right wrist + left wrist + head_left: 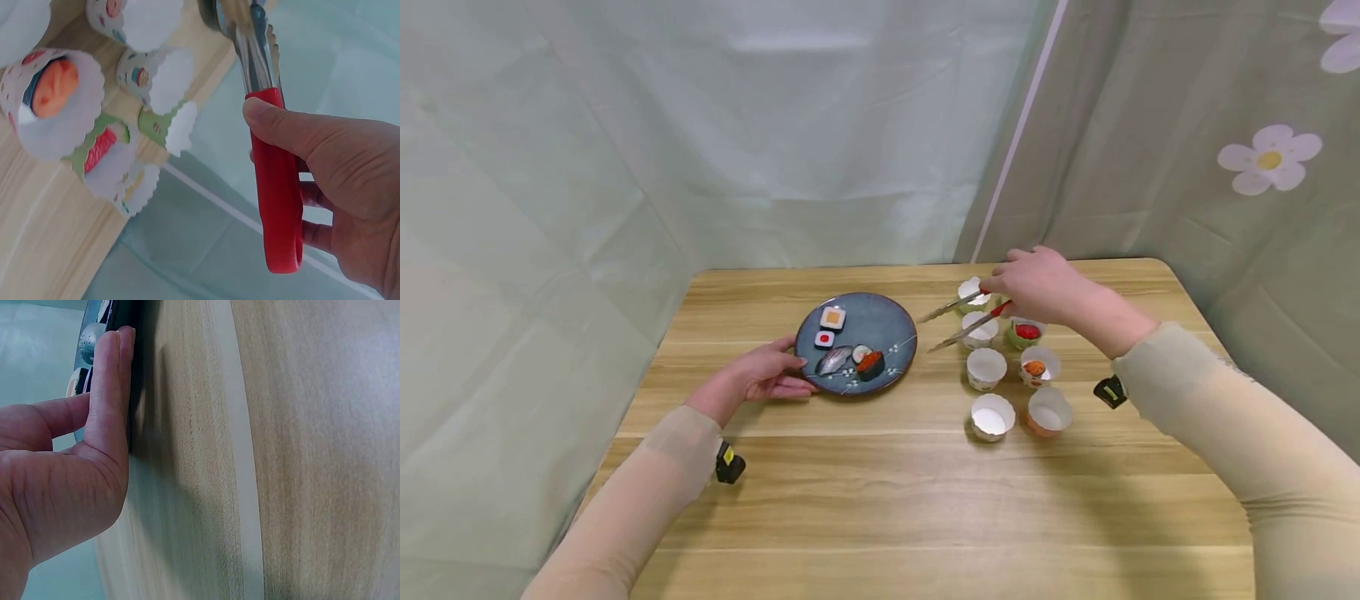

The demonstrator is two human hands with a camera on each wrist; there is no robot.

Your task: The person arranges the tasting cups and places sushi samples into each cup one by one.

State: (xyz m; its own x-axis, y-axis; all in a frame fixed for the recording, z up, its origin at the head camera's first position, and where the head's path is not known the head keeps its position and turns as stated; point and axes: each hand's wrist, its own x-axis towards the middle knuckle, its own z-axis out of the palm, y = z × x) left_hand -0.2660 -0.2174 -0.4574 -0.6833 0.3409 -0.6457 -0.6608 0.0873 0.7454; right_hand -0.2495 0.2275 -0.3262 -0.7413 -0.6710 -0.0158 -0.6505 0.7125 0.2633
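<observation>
At the left of the table, my left hand point(767, 372) grips the near-left rim of a round dark blue plate point(876, 321), thumb over the edge and straight fingers beneath it. Toy sushi lies on the plate: a square roll with a yellow centre point(832, 317), a smaller one with a red centre point(824, 339), a silvery fish piece point(834, 360), a small round piece and a roe-topped roll point(870, 365). My right hand point(1041, 283) holds metal tongs point(961, 335) by their red handles point(275, 181). The tong arms are spread, with nothing between the tips, pointing toward the plate.
Several scalloped paper cups stand in two columns right of the plate, among them a near white cup point(992, 417) and an orange-based cup point(1049, 412). One holds an orange-topped piece point(1034, 367), another a red piece point(1027, 332). Curtains surround the wooden table point(880, 500).
</observation>
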